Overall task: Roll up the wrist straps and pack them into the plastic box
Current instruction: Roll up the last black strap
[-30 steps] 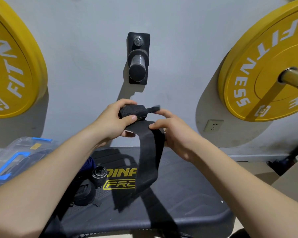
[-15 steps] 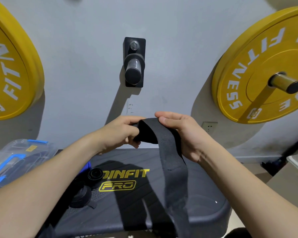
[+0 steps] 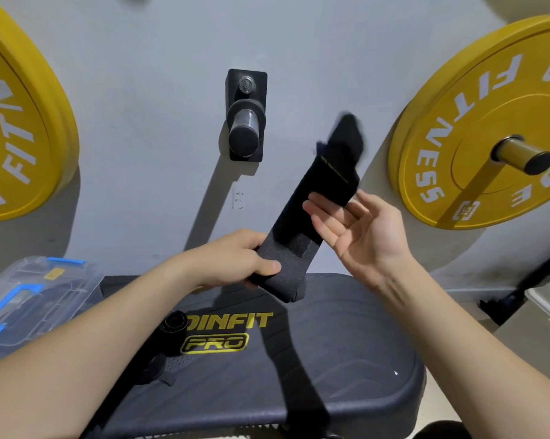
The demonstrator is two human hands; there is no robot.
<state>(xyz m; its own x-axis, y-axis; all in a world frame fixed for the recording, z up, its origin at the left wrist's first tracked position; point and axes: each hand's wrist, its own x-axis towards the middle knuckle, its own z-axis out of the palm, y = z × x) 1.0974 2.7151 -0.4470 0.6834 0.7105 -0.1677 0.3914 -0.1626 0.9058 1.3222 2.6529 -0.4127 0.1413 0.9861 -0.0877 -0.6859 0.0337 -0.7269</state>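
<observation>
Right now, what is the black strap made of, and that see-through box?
The strap looks like woven elastic fabric, matte: it bends limply in the left hand. The box seems clear, glossy hard plastic with blue clips; you can see through it.

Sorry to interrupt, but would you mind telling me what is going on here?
A person is working a black wrist strap above a gym bench. The left hand pinches its lower end, while the right hand is open against it, the top flicking upward. A rolled strap lies on the bench, beside the closed plastic box.
</observation>
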